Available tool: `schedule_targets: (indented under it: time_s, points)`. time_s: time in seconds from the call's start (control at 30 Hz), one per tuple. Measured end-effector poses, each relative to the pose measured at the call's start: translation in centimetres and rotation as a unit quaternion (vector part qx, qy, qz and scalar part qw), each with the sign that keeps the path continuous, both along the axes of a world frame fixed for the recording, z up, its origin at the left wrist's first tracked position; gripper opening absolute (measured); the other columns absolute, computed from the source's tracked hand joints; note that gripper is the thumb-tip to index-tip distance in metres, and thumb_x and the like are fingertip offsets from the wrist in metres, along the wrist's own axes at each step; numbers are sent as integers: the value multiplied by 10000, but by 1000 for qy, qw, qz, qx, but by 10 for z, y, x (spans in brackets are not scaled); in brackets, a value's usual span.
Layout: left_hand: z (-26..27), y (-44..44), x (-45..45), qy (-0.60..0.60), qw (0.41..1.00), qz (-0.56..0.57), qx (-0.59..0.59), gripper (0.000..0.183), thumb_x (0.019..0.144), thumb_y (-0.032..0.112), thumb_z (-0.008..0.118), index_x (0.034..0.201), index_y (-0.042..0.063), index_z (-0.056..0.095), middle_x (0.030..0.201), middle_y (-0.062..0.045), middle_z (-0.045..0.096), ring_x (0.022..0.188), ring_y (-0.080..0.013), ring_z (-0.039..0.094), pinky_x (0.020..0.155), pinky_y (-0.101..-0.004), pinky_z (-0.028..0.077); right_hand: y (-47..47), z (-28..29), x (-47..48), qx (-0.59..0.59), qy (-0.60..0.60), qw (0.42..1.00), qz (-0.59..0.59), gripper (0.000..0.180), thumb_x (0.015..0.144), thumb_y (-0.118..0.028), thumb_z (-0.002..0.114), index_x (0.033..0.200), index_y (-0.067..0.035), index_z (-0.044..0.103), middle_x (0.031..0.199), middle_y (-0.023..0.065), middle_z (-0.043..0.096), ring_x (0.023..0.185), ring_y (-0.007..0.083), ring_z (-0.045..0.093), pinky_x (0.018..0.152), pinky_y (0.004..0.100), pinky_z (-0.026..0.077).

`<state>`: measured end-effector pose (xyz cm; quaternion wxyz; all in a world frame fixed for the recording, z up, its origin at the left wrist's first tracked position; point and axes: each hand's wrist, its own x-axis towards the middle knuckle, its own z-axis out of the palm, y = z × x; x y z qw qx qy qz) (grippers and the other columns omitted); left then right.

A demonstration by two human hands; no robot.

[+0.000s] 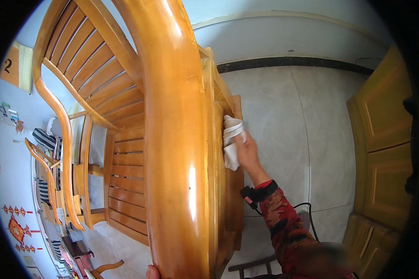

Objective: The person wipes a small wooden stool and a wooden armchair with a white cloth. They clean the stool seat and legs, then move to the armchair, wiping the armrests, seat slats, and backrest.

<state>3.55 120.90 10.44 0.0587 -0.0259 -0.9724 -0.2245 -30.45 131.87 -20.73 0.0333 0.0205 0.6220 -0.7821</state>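
Note:
A white cloth [233, 139] is bunched in my right hand [247, 150], pressed against the outer side panel [220, 181] of a varnished wooden armchair, below its armrest. The broad, glossy armrest [174, 139] runs from top to bottom through the middle of the view. At the bottom edge, fingertips of my left hand [153, 272] touch the armrest's inner side; the rest of that hand is out of view. Beyond lie the chair's slatted seat [127, 171] and slatted back [90, 59].
Yellow-brown panelled wooden doors [384, 122] stand to the right, across grey floor tiles [276, 104]. A black cable [309, 212] hangs by my right sleeve. Part of a dark-framed seat [253, 266] shows at the bottom. More wooden seating [64, 139] stands at the left.

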Motion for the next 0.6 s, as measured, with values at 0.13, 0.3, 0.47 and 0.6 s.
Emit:
schedule_targets:
  time_s: [0.13, 0.3, 0.47, 0.6]
  points:
    - [1, -1, 1, -8, 1000, -2, -10, 917, 838, 411, 742, 1502, -37, 296, 1538, -387, 240, 1426, -513, 303, 1164, -565, 287, -39, 23, -6, 171, 169, 969, -65, 383, 1006, -148, 544, 1330, 55, 521, 1298, 244, 567, 1198, 344, 560, 1018, 400, 439]
    - [2, -2, 1, -15, 1000, 0, -11, 926, 834, 413, 745, 1507, -28, 287, 1540, -386, 234, 1425, -515, 301, 1167, -562, 285, -44, 44, -36, 251, 211, 943, -50, 465, 895, -19, 602, 1333, 98, 502, 1338, 303, 508, 1228, 489, 475, 1071, 455, 410]
    - [1, -1, 0, -8, 1000, 2, -12, 928, 833, 421, 742, 1509, -24, 287, 1543, -382, 235, 1427, -513, 300, 1167, -562, 283, -21, 53, -20, 259, 384, 886, 8, 521, 788, 52, 664, 1298, 58, 560, 1334, 210, 543, 1284, 441, 471, 1111, 444, 392]
    - [2, 1, 0, -11, 1000, 5, -12, 932, 840, 439, 730, 1513, -24, 282, 1543, -381, 236, 1427, -511, 301, 1166, -565, 277, -5, 55, -34, 312, 432, 842, 86, 439, 800, -50, 690, 1228, 23, 628, 1297, 170, 578, 1319, 408, 455, 1127, 451, 386]
